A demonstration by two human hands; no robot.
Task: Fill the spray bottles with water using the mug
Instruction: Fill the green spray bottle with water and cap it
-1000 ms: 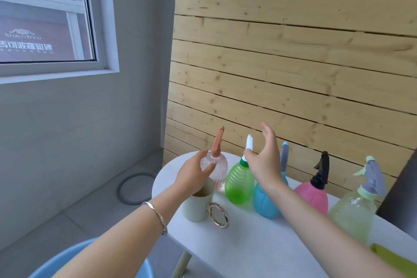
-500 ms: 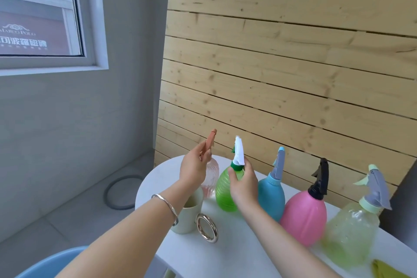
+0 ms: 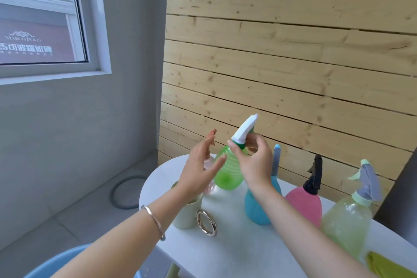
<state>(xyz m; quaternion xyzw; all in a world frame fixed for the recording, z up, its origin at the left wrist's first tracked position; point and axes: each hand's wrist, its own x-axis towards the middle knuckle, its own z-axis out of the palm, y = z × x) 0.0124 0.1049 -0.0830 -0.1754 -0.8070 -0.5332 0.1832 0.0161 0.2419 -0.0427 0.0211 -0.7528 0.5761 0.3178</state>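
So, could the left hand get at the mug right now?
Probably yes. The left hand is open and empty, just above the mug, with nothing between them. The ring handle faces the person, uncovered. The right hand holds the green spray bottle by its neck, beyond the mug.

I have one view, worn on the person's head: it looks forward and down, close above the left hand (image 3: 198, 172) and right hand (image 3: 256, 166) at the surface (image 3: 237, 255), facing the plank wall (image 3: 293, 63).
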